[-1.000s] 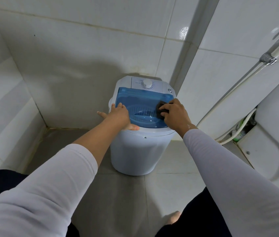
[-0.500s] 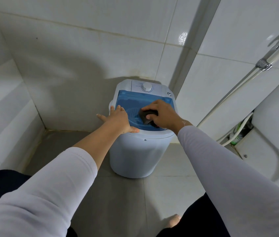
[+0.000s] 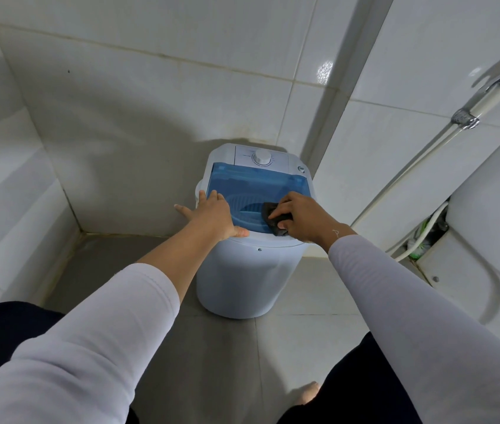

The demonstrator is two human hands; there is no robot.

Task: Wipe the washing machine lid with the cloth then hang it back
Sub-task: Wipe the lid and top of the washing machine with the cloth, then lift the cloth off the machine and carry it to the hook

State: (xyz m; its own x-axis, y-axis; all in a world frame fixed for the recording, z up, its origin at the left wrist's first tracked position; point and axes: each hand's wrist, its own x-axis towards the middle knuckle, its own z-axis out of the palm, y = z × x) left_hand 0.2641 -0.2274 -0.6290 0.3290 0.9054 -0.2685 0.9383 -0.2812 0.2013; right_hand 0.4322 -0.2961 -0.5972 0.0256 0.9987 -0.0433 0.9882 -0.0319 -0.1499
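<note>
- The right hand [image 3: 302, 217] has its fingers curled down over a dark cloth [image 3: 274, 218], bunching it and pressing it flat; the cloth pokes out on the left of the fingertips and under the palm's near edge.
- That cloth sits on the near right part of the translucent blue lid [image 3: 255, 191], touching the lid's front edge by the white rim.
- From the fingers, the unwiped stretch of lid lies mostly to the left and away, toward the control dial [image 3: 263, 157]; the lid's long axis runs left to right, so I judge a leftward sweep comes next.
- The left hand [image 3: 212, 214] lies spread and flat, holding nothing, on the lid's near left corner, steadying the washing machine [image 3: 242, 280].
- No hanging place shows here.
</note>
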